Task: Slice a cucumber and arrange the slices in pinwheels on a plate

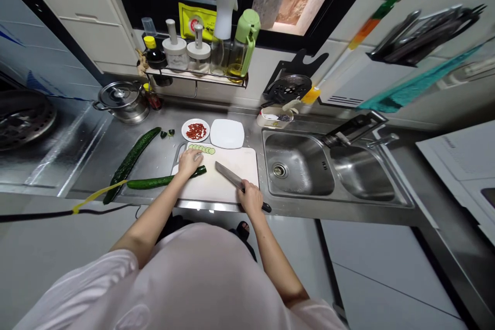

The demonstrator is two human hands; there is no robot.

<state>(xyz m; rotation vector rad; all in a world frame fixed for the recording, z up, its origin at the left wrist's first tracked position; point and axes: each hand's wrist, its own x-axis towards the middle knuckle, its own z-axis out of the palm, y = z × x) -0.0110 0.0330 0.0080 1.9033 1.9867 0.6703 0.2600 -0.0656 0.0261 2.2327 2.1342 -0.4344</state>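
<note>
Your left hand [189, 162] presses down on 1 cucumber [162, 181], right hand [250, 197] clamped on knife [232, 179]. Few slices [201, 149] lie at board's [232, 188] far edge; most of cucumber uncut, 2nd cucumber [131, 160] waits left on surface.

Steel counter [154, 157] is carrying a white cutting board [235, 178], whole cucumber [131, 161], lidded pot [119, 100], chili plate [195, 130], and white square plate [227, 134].

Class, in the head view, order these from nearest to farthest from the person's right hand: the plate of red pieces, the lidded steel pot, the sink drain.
From the right hand:
1. Sink drain, just to its right in the basin.
2. Plate of red pieces, beyond the cutting board, to the left.
3. Lidded steel pot, far left at the back of the counter.
</note>
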